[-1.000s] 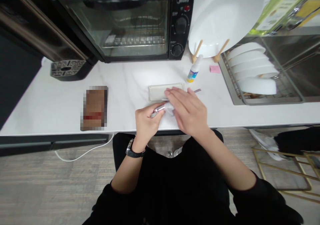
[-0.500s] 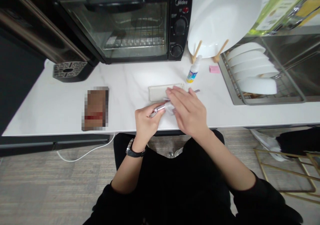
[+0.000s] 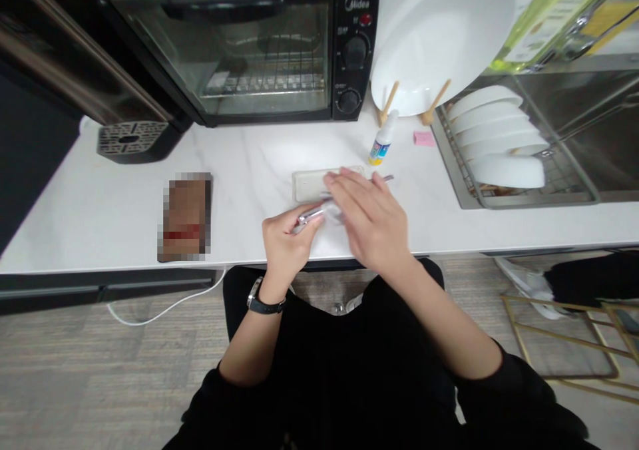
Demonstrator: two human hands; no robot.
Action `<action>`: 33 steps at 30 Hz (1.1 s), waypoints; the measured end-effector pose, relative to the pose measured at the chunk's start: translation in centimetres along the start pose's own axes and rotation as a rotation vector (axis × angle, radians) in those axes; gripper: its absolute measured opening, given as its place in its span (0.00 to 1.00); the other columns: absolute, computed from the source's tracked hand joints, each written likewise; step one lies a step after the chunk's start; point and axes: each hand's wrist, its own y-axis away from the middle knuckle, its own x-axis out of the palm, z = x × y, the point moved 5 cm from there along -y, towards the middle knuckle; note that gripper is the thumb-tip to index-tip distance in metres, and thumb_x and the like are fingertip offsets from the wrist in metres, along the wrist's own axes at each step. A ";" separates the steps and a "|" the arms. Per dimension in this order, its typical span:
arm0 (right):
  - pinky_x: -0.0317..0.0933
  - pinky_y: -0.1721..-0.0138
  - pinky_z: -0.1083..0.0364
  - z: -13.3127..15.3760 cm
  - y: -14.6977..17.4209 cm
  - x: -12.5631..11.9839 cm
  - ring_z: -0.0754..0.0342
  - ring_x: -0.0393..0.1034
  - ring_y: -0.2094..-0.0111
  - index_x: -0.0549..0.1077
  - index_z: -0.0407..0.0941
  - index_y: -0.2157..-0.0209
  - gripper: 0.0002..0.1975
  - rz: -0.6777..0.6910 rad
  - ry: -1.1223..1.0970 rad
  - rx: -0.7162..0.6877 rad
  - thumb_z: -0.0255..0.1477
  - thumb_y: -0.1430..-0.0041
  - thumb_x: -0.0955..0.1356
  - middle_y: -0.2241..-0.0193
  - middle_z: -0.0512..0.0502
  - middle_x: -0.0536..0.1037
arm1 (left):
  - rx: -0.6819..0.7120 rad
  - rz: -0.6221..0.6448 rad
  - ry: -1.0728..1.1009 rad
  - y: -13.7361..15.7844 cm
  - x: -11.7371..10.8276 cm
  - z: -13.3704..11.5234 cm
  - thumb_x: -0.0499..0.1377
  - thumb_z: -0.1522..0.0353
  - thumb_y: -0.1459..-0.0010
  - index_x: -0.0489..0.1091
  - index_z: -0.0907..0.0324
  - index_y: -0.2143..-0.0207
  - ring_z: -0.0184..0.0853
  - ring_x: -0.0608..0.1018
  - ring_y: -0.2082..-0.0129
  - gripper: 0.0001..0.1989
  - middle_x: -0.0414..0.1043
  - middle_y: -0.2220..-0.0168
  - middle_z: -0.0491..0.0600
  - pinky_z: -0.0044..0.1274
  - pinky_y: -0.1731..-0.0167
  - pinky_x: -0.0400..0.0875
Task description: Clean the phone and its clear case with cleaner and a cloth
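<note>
My left hand (image 3: pixel 286 245), with a watch at the wrist, grips a phone (image 3: pixel 308 218) by its end. Only the phone's silvery edge shows; it is tilted just above the counter's front edge. Over its other end lies my right hand (image 3: pixel 375 227), fingers together and pressing a thin pale cloth (image 3: pixel 330 209) against it. Most of the cloth is hidden under the palm, and the part in sight is blurred. Behind my hands a clear phone case (image 3: pixel 305 185) rests flat on the counter, partly covered by my right fingers. A small spray bottle (image 3: pixel 381 144) stands beyond them.
A pixelated brown flat item (image 3: pixel 184 217) lies on the white counter (image 3: pixel 239 204) at left. Behind are a black toaster oven (image 3: pixel 269 64) and a large white plate (image 3: pixel 444 44) on wooden pegs. At right, a rack holds white bowls (image 3: pixel 504 170) beside a pink slip (image 3: pixel 424 138).
My right hand has shifted slightly left along the phone with the cloth. The whole view has moved a little, so everything sits slightly farther left. My left hand keeps its grip.
</note>
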 end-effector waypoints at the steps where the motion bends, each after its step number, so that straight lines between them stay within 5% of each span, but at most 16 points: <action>1: 0.55 0.26 0.40 -1.4 0.3 -0.7 0.47 0.67 0.30 0.62 0.47 0.27 0.29 -0.027 0.012 0.022 0.22 0.26 0.60 0.35 0.42 0.77 | -0.014 0.008 0.022 0.0 0.1 -0.1 0.69 0.65 0.39 0.85 0.56 0.62 0.33 0.84 0.67 0.06 0.87 0.65 0.46 0.22 0.64 0.78; 6: 0.59 0.28 0.40 -4.3 0.8 -2.4 0.46 0.77 0.39 0.73 0.46 0.36 0.21 -0.077 0.004 0.019 0.24 0.26 0.62 0.44 0.41 0.84 | -0.016 0.020 0.080 -0.3 0.3 -0.2 0.73 0.60 0.42 0.86 0.55 0.60 0.34 0.86 0.64 0.10 0.87 0.62 0.47 0.22 0.60 0.80; 13: 0.75 0.48 0.50 -4.8 0.8 -2.3 0.49 0.82 0.50 0.80 0.45 0.46 0.14 -0.101 -0.335 0.088 0.27 0.25 0.64 0.53 0.42 0.87 | -0.038 -0.120 0.142 -1.6 -0.7 -1.6 0.76 0.54 0.49 0.78 0.59 0.76 0.27 0.74 0.78 0.19 0.76 0.78 0.42 0.19 0.78 0.69; 17: 0.72 0.39 0.45 -4.3 1.3 -1.8 0.46 0.80 0.42 0.79 0.46 0.43 0.17 -0.199 -0.446 0.290 0.31 0.23 0.62 0.46 0.40 0.85 | -0.021 -0.067 0.268 -2.4 0.9 -3.3 0.76 0.59 0.48 0.83 0.58 0.67 0.31 0.82 0.71 0.13 0.84 0.69 0.46 0.20 0.69 0.77; 22: 0.70 0.35 0.40 -1.5 0.8 -1.5 0.44 0.77 0.38 0.71 0.52 0.33 0.22 -0.334 -0.584 0.409 0.33 0.21 0.58 0.40 0.44 0.81 | 0.054 -0.001 0.281 -2.6 2.9 -4.8 0.73 0.61 0.43 0.83 0.58 0.65 0.29 0.82 0.70 0.10 0.85 0.68 0.45 0.18 0.69 0.76; 28: 0.73 0.37 0.41 0.2 -1.2 -4.3 0.46 0.77 0.38 0.67 0.58 0.30 0.24 -0.421 -0.313 0.098 0.29 0.22 0.60 0.41 0.48 0.82 | 0.287 0.001 0.101 -2.3 2.5 -6.7 0.67 0.69 0.38 0.82 0.58 0.65 0.28 0.80 0.72 0.03 0.82 0.71 0.45 0.19 0.70 0.73; 33: 0.69 0.32 0.48 1.1 -2.4 -5.5 0.51 0.78 0.39 0.68 0.49 0.30 0.27 -0.145 -0.080 -0.241 0.21 0.26 0.67 0.44 0.49 0.85 | 0.546 -0.028 -0.116 -2.2 1.9 -7.0 0.61 0.71 0.39 0.65 0.58 0.78 0.27 0.71 0.81 0.14 0.71 0.80 0.43 0.21 0.78 0.63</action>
